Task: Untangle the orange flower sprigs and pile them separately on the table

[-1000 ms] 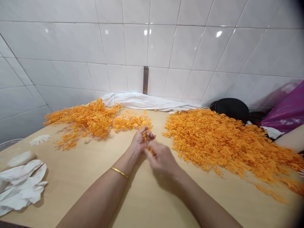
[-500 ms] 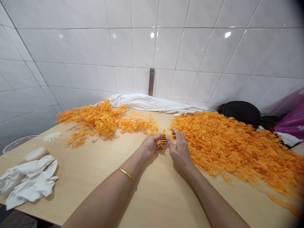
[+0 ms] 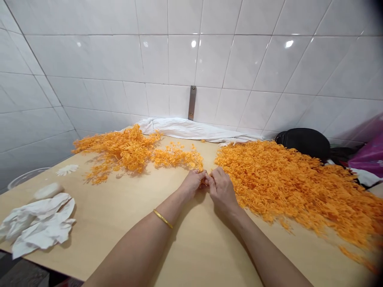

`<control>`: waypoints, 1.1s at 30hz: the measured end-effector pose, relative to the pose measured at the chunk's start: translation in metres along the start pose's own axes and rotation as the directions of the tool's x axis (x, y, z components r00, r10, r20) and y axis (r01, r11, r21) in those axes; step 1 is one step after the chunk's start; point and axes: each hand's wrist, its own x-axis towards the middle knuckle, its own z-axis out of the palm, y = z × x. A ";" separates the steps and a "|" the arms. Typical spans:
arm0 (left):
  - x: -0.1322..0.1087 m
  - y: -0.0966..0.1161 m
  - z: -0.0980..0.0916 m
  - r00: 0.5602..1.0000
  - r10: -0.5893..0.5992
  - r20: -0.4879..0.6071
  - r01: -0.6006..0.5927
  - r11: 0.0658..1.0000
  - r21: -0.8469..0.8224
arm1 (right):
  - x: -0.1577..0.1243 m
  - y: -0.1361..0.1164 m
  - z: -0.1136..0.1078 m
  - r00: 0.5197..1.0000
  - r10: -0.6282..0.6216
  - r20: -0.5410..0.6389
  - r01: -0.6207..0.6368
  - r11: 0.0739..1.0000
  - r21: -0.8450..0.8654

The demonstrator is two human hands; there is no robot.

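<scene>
Over the middle of the table my left hand [image 3: 192, 184] is closed, pinching a small orange plastic flower sprig [image 3: 202, 182]. My right hand [image 3: 222, 190] is closed too, its thumb and fingers meeting the left fingertips on the same sprig. Most of the piece is hidden by the fingers. Just beyond my left hand lies a string of orange sprigs [image 3: 176, 156], running left into a loose bunch [image 3: 125, 149]. A large heap of loose orange plastic pieces [image 3: 287, 179] spreads close to the right of my right hand.
Crumpled white cloth or paper [image 3: 44, 223], a white rounded object [image 3: 48, 191] and a white flower-shaped piece [image 3: 67, 170] lie at the left. White fabric [image 3: 185, 129] runs along the tiled wall [image 3: 119, 56]. A black case [image 3: 305, 143] and purple bag [image 3: 368, 149] sit back right.
My right hand's fingers, spread before, have closed in against the left hand on the sprig. Both hands are now pressed together around it. The view has shifted slightly.
</scene>
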 end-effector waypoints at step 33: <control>-0.016 0.013 0.007 0.975 -0.194 0.106 0.212 0.958 -0.193 | -0.010 0.003 0.009 0.978 0.025 0.207 0.003 0.991 -0.133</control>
